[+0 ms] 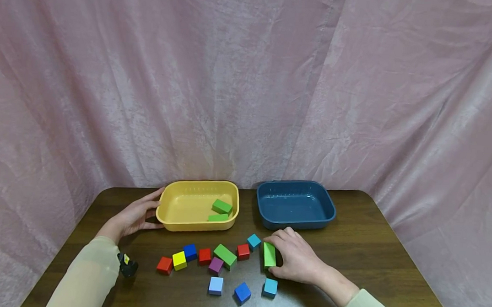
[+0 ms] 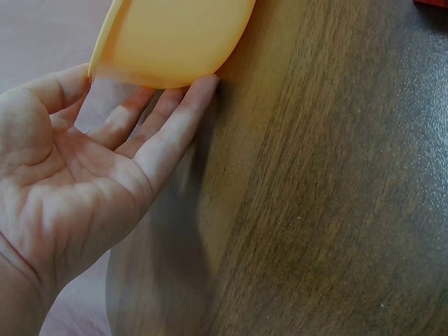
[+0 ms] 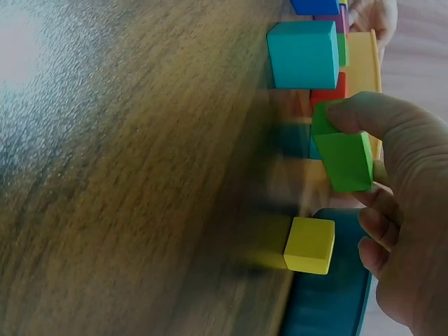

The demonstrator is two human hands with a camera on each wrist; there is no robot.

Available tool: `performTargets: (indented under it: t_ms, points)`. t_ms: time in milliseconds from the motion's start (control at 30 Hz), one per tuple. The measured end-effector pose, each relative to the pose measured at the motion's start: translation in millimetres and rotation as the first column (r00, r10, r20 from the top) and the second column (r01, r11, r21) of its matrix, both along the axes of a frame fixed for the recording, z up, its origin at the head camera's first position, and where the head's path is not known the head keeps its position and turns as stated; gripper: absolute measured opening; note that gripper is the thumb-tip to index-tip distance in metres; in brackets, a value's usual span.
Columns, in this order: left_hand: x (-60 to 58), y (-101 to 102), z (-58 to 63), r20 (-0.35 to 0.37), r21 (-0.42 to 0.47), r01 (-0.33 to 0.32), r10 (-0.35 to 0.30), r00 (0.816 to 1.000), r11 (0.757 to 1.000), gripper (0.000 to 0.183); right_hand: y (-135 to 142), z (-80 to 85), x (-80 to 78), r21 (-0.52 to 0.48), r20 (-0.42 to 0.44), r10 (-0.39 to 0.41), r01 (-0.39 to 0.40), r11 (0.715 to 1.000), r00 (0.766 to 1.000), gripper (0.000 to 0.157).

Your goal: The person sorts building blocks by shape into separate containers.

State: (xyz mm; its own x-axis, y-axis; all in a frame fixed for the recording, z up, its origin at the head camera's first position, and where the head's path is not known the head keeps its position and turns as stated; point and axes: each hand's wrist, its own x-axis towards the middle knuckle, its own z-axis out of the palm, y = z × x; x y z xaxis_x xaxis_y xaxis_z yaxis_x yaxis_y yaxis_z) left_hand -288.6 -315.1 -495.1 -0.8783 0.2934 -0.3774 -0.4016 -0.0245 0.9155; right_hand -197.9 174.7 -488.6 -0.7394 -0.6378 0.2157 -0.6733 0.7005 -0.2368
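Observation:
My left hand (image 1: 135,217) rests its fingertips against the left end of the yellow tray (image 1: 163,221). In the left wrist view its fingers are fairly straight on the tray's outer wall (image 2: 168,42). Two green blocks (image 1: 222,206) lie inside that tray, toward its right side. Between thumb and fingers, my right hand (image 1: 299,259) pinches a long green block (image 1: 269,255), tilted in the right wrist view. A yellow cube (image 3: 309,245) stands near this hand; the hand hides it in the head view. Another green block (image 1: 225,256) lies among the cubes mid-table.
An empty dark blue tray (image 1: 294,223) stands at the back right. Several cubes are spread across the front: red (image 1: 164,265), yellow (image 1: 179,260), blue (image 1: 242,292), purple (image 1: 216,265), light blue (image 1: 216,285) and teal (image 1: 270,287). A pink curtain (image 1: 248,103) hangs behind the table.

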Motion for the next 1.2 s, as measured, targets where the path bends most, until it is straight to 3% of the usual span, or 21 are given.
performTargets:
  t_ms: [300,1200]
  points:
    - [0.5,-0.1,0.6,0.002,-0.003,-0.004,0.004,1.000,1.000,0.066,-2.8,9.0,0.6,-0.080,-0.084,-0.006,0.000,0.997,0.996,0.065]
    - [-0.2,-1.0,-1.1,0.009,0.006,-0.008,0.008,1.000,1.000,0.067,-24.6,50.6,-21.6,-0.106,-0.101,-0.012,0.001,0.994,0.995,0.068]
